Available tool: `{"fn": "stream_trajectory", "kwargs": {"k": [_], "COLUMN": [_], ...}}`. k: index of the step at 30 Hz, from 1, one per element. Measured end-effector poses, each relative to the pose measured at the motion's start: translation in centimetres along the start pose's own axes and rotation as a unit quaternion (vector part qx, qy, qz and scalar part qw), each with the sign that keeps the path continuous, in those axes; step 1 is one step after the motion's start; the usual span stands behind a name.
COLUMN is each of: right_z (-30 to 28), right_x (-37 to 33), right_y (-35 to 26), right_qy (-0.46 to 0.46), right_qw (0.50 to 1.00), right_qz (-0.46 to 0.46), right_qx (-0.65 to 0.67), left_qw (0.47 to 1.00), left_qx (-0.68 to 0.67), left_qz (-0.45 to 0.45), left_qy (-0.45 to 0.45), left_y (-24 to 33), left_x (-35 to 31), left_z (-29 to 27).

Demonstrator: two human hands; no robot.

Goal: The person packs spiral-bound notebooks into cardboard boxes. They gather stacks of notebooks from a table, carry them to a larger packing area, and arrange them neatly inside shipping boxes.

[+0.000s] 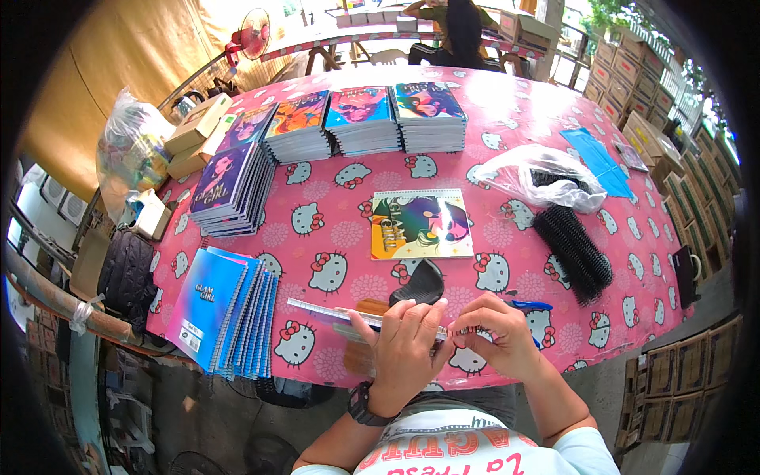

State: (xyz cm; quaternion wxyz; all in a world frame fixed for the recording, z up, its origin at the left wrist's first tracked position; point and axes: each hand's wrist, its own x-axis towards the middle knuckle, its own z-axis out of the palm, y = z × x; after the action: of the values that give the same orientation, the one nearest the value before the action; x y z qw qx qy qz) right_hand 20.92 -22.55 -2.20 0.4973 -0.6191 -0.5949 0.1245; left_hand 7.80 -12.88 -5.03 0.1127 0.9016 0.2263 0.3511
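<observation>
Near the table's front edge, my left hand (405, 339) is closed over a spiral notebook (321, 309), seen nearly edge-on with its white perforated edge showing. My right hand (500, 332) pinches at the right end of that edge; what its fingertips hold is too small to tell. Just beyond my left hand lies a black curved object (419, 282), its kind unclear. A brown flat piece (358, 358) shows partly under my left hand. A blue pen (530, 305) lies past my right hand. Farther off, a notebook with a colourful cover (422, 225) lies flat.
Stacked notebooks (366, 119) line the far side, with another stack (229, 190) at the left. Blue-covered notebooks (214, 301) fan out at near left. Black binding coils (571, 252), a clear plastic bag (514, 168) and a blue sheet (598, 162) lie right. A person (463, 36) sits beyond.
</observation>
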Motion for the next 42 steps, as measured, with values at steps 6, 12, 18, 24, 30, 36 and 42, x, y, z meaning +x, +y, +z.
{"fn": "stream_trajectory", "kwargs": {"k": [6,12,18,24,30,36,42], "right_z": [-0.4,-1.0,-1.2,-0.6,5.2,6.1,2.2], "right_x": [-0.1,0.3,0.5,4.1,4.6,4.3,3.1], "right_y": [-0.3,-0.8,-1.2,5.7,10.4,10.8,9.6], "right_qy": [-0.057,-0.120,-0.181,-0.136,-0.189,-0.166,-0.150], "right_qw": [0.998,0.993,0.969,0.980,0.932,0.939,0.956], "right_qz": [0.018,-0.002,0.156,0.147,0.042,0.016,0.205], "right_qx": [0.016,-0.018,0.056,-0.004,-0.307,-0.301,0.146], "left_qw": [1.000,0.997,0.983,0.992,0.995,0.995,0.994], "left_qx": [0.013,-0.031,-0.162,-0.070,-0.061,-0.079,-0.093], "left_qz": [0.005,0.011,0.045,0.069,0.070,0.059,0.056], "left_qy": [-0.021,-0.067,-0.068,-0.077,-0.023,-0.031,-0.013], "left_y": [0.0,-0.2,-2.4,-2.4,-1.9,-2.5,-2.5], "left_x": [0.1,0.7,0.0,0.1,0.7,0.4,0.6], "left_z": [-0.6,-1.9,-3.0,-2.7,-2.7,-2.3,-2.1]}}
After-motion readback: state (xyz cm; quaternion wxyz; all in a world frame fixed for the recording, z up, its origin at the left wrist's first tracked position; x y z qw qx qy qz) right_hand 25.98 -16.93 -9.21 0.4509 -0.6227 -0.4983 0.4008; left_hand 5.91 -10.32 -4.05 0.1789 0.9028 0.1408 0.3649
